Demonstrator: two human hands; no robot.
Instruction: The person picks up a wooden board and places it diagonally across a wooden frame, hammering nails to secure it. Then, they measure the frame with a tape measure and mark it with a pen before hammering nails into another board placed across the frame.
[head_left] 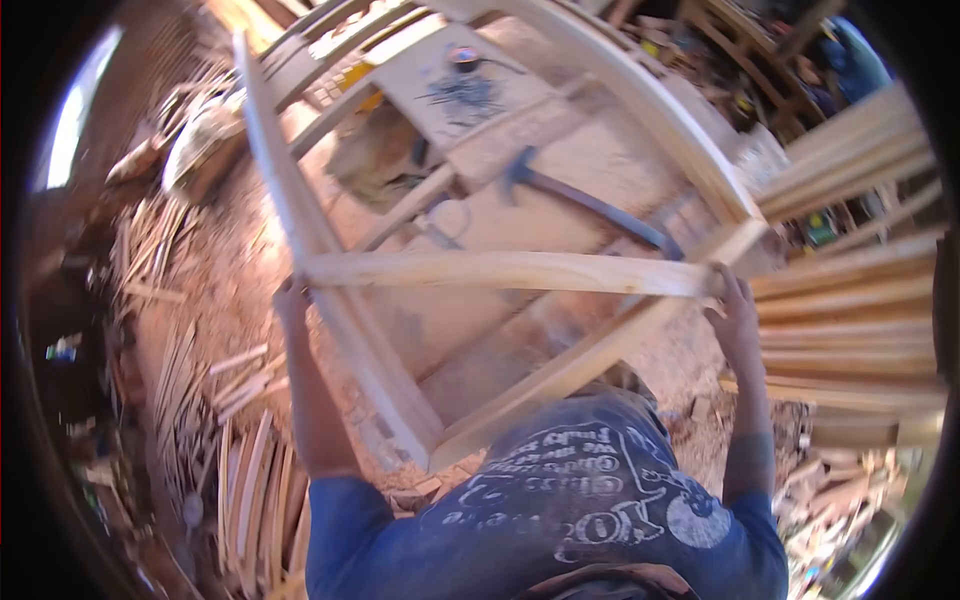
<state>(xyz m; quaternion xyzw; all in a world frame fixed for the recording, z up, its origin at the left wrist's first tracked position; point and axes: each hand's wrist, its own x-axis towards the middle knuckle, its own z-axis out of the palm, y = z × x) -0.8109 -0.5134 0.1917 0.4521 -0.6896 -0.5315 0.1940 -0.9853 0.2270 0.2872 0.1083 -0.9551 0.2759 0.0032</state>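
A pale wooden bar [500, 270] lies across a wooden frame [350, 320], running from its left side to near its right corner. My left hand [292, 298] is closed at the bar's left end, beside the frame's left rail. At the right end, my right hand [730, 298] has its fingers wrapped round the bar. Beyond the bar, a hammer [595, 205] rests on the work surface [600, 150] inside the frame. Farther off, a pile of dark nails [465, 95] lies on a board near a small round container [464, 58].
Long planks [850, 310] are stacked at the right. Wood strips [260, 500] and offcuts cover the floor at the left, near a pale sack [200, 150]. Shelving with assorted items [780, 60] stands at the back right. More scraps [840, 520] lie at lower right.
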